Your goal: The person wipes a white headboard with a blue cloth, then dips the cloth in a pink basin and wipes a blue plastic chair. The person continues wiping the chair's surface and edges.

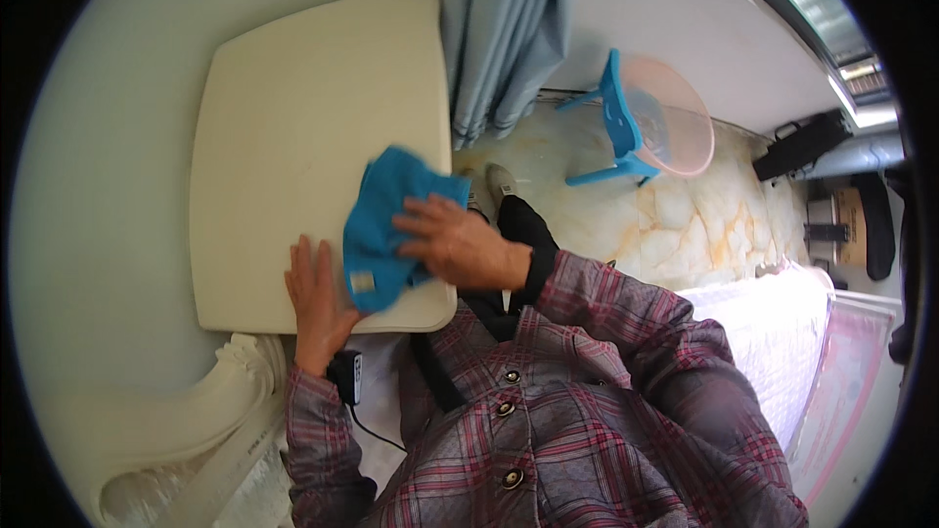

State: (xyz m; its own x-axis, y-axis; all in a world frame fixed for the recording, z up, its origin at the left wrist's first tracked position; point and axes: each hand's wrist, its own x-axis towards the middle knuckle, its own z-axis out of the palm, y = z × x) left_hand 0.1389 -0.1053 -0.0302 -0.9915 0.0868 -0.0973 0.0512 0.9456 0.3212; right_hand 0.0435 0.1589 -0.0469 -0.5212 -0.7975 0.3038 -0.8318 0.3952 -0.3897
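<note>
A blue cloth [389, 224] with a small pale label lies bunched on the cream top of a bedside table [315, 110], near its right edge. My right hand [458, 242], slightly blurred, holds the cloth against the surface with its fingers spread over it. Part of the cloth reaches past the table's edge. Flat on the tabletop near the front, my left hand [319, 304] has its fingers apart and grips nothing. Its thumb is at the cloth's lower corner; whether it touches the cloth, I cannot tell.
A carved cream bed frame [249, 374] and a black plug-in adapter [345, 378] with a cable are by my left forearm. Blue curtains [506, 37] hang beyond the table. A blue plastic chair [622, 117] with a pink basin [689, 117] stands on the marbled floor [704, 227].
</note>
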